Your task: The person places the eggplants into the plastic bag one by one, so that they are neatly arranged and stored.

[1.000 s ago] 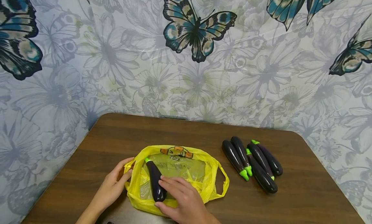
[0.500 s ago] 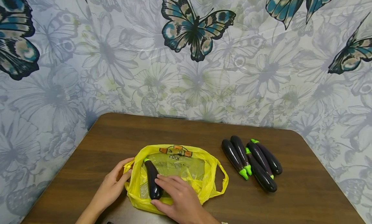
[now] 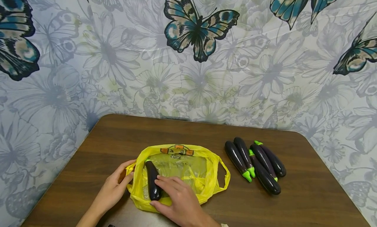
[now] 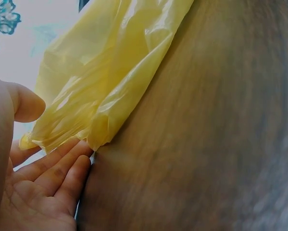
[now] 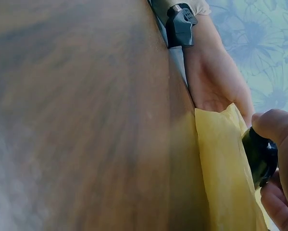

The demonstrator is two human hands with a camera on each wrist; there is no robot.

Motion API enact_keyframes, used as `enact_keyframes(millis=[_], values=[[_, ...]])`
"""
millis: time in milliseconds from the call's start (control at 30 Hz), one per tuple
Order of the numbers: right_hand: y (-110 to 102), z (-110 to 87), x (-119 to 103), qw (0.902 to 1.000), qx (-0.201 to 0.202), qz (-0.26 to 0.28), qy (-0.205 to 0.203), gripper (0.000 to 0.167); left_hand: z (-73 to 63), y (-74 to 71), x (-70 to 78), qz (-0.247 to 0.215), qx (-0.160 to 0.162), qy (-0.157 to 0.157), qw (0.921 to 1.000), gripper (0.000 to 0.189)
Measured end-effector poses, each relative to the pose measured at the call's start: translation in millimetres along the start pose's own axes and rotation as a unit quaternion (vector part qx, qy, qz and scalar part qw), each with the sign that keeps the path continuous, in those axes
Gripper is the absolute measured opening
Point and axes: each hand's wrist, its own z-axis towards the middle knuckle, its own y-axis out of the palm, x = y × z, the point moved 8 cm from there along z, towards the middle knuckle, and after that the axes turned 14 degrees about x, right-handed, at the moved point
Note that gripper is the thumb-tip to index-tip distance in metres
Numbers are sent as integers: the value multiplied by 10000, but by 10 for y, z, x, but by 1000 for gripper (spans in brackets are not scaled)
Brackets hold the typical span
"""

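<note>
A yellow plastic bag point(image 3: 218, 160) lies with its mouth open towards me. My left hand point(image 3: 115, 182) is at its left handle. In the left wrist view, the fairly straight fingers point(image 4: 57, 175) lie under the gathered plastic, with the thumb apart from them. My right hand point(image 3: 182, 199) reaches over the bag's near rim and holds a dark, glossy eggplant point(image 3: 152, 181) by its thick end, thumb on the near side. The eggplant is upright in the head view, green stem at the far end, against the bag's left inner side. Its thick end point(image 5: 262, 156) shows between thumb and fingers in the right wrist view.
Several more eggplants point(image 3: 266, 179) with green stems lie in a group right of the bag. The brown wooden table point(image 3: 309, 194) meets a butterfly-patterned backdrop point(image 3: 206, 89) at its far edge. A small black object point(image 3: 111, 225) shows at the bottom edge.
My right hand has shifted slightly left with the eggplant, bringing it closer to the bag's left side. The bag's right part has drawn in a little; my left hand stays in place.
</note>
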Motion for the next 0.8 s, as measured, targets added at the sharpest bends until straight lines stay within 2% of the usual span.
enact_keyframes(millis=[600,800], values=[[82,-46,87,9978,-466,122,445,52,-3,6,-4,-7,-17,-62,10000,41],[105,-67,87,9972,-595,170,414,49,-3,5,-8,68,-42,-121,9999,41]])
